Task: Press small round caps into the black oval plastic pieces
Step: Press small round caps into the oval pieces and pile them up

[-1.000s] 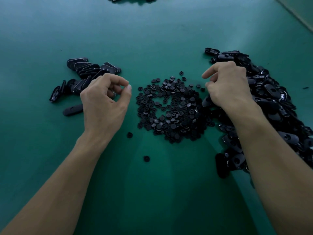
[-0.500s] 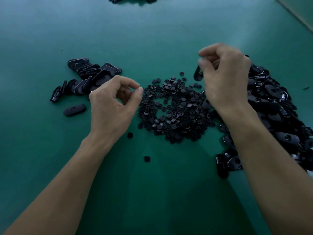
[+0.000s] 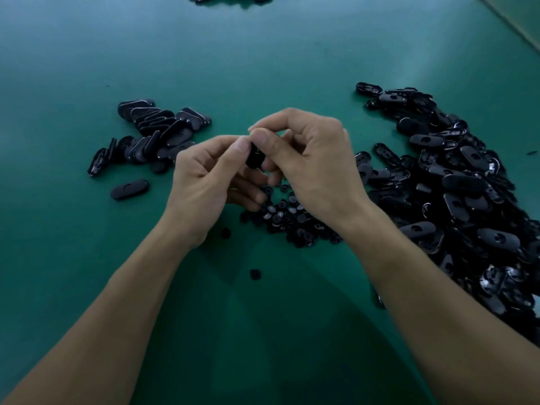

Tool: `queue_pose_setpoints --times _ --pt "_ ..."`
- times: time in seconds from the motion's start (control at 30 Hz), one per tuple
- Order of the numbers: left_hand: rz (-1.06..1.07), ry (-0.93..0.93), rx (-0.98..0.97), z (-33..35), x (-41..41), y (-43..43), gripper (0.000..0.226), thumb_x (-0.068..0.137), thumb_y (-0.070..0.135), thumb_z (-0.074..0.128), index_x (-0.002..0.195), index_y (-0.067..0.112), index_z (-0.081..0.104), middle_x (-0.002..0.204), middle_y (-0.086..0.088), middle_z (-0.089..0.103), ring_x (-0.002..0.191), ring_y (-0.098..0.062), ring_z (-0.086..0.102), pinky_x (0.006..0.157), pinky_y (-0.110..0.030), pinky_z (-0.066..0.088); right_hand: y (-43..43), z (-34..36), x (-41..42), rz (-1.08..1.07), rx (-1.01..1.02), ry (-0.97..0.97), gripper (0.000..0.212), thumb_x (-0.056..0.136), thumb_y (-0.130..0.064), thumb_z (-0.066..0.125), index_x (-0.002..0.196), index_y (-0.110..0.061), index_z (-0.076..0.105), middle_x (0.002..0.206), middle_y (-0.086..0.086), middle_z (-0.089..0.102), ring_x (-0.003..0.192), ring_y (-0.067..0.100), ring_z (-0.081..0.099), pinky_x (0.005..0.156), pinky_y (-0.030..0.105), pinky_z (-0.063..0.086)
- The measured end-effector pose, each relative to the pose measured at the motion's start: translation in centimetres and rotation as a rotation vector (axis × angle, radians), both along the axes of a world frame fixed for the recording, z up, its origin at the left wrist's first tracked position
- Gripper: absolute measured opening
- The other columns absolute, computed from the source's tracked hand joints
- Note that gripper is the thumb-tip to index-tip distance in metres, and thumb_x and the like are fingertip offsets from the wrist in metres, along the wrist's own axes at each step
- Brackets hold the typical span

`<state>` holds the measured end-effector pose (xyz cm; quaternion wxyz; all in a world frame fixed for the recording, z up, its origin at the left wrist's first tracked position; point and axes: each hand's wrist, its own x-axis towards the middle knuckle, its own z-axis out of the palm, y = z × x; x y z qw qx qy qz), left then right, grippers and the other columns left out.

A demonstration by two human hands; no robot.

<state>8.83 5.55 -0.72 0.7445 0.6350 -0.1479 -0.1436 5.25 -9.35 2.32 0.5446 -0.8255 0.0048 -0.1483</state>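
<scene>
Two hands that were apart half a second ago have now met in the middle. The left hand (image 3: 204,182), which was pinching at the edge of the cap pile, has come up, and its thumb and forefinger are curled onto one end of a black oval piece (image 3: 254,156). The right hand (image 3: 315,171) has carried that piece over from its own side and pinches the other end. My guess is the press-in is happening right now, but fingers hide the cap, so I can't tell if it's seated. Out past the left hand is a small stack of ovals (image 3: 157,133), maybe the done ones, with a lone oval (image 3: 129,189) nearer it. By the left wrist are two stray caps (image 3: 225,233). The cap pile (image 3: 287,217) sits right under both hands, half covered. Beyond the right hand sprawls the big heap of ovals (image 3: 455,185) on the green table (image 3: 263,68). Nothing really blocks the work.
</scene>
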Motion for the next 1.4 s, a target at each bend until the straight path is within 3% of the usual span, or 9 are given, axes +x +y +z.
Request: queue_pose_setpoints --times 0.1,0.23,0.43,0.5,0.73,0.9,1.03,1.2,1.4 --pt "-0.034 0.071 -0.071 0.0 0.3 0.1 0.029 0.103 0.025 0.049 0.086 0.017 0.072 0.071 -0.008 0.071 0.052 -0.017 0.065 0.049 -0.024 0.054 -0.1 0.1 0.1 0.047 0.073 0.041 0.005 0.093 -0.023 0.069 0.093 -0.020 0.073 0.066 0.003 0.071 0.058 0.018 0.068 0.063 0.033 0.057" --pt "-0.037 0.127 -0.118 -0.1 0.6 0.4 0.012 0.093 0.021 0.063 0.096 0.012 0.070 0.074 -0.005 0.070 0.060 -0.014 0.063 0.053 -0.023 0.053 -0.3 0.2 0.0 0.081 0.164 0.082 0.013 0.094 -0.026 0.068 0.087 -0.017 0.073 0.072 0.000 0.075 0.063 0.013 0.070 0.062 0.019 0.051" --pt "0.021 0.147 -0.143 -0.2 0.6 0.4 0.011 0.087 0.014 0.068 0.098 0.012 0.065 0.073 0.002 0.070 0.062 -0.009 0.067 0.054 -0.021 0.054 -0.7 -0.1 0.0 0.116 0.147 0.170 0.011 0.092 -0.012 0.070 0.102 -0.016 0.069 0.074 0.000 0.075 0.067 0.012 0.072 0.070 0.022 0.054" --pt "0.033 0.143 -0.141 -0.2 0.7 0.4 0.017 0.085 0.015 0.071 0.100 0.012 0.064 0.071 0.002 0.069 0.061 -0.008 0.066 0.054 -0.020 0.054 -0.7 -0.2 0.0 0.113 0.141 0.189 0.009 0.091 -0.012 0.071 0.098 -0.017 0.069 0.074 0.000 0.075 0.066 0.012 0.072 0.068 0.022 0.053" --pt "0.050 0.145 -0.084 -0.5 0.7 0.3 0.009 0.091 0.008 0.065 0.088 0.013 0.072 0.072 0.000 0.072 0.059 -0.008 0.065 0.056 -0.019 0.055 -1.0 -0.2 0.2 0.091 0.080 0.202 0.007 0.090 -0.014 0.073 0.087 -0.020 0.070 0.069 0.000 0.074 0.059 0.011 0.071 0.059 0.014 0.047" --pt "0.068 0.144 -0.090 -0.2 0.6 0.2 0.012 0.095 0.004 0.059 0.093 0.009 0.069 0.075 -0.002 0.074 0.062 -0.010 0.067 0.058 -0.019 0.055 -0.9 -0.4 0.2 0.068 0.074 0.187 0.008 0.091 -0.015 0.072 0.088 -0.022 0.069 0.070 -0.001 0.074 0.060 0.011 0.070 0.059 0.014 0.047" --pt "0.124 0.174 -0.137 -0.3 0.7 0.2 0.012 0.096 0.002 0.058 0.092 0.010 0.066 0.075 -0.002 0.073 0.066 -0.011 0.070 0.060 -0.019 0.056 -1.2 -0.7 0.3 -0.065 -0.155 0.194 0.012 0.096 -0.034 0.065 0.092 -0.025 0.072 0.073 -0.012 0.068 0.068 -0.002 0.063 0.065 0.011 0.045" --pt "0.140 0.180 -0.202 -0.5 0.9 0.2 0.012 0.094 -0.001 0.060 0.095 0.010 0.064 0.076 -0.002 0.072 0.068 -0.014 0.071 0.062 -0.021 0.057 -1.8 -1.2 0.1 -0.055 -0.558 0.335 0.029 0.098 -0.040 0.060 0.117 -0.022 0.069 0.106 0.001 0.060 0.102 0.018 0.058 0.095 0.038 0.049" --pt "0.108 0.138 -0.156 -0.7 0.9 0.3 0.017 0.090 -0.003 0.063 0.097 0.011 0.069 0.075 0.002 0.069 0.068 -0.010 0.067 0.062 -0.020 0.055 -1.5 -1.0 -0.5 -0.020 -0.692 0.387 0.036 0.095 -0.039 0.064 0.127 -0.022 0.062 0.115 0.003 0.056 0.112 0.022 0.053 0.099 0.040 0.047"
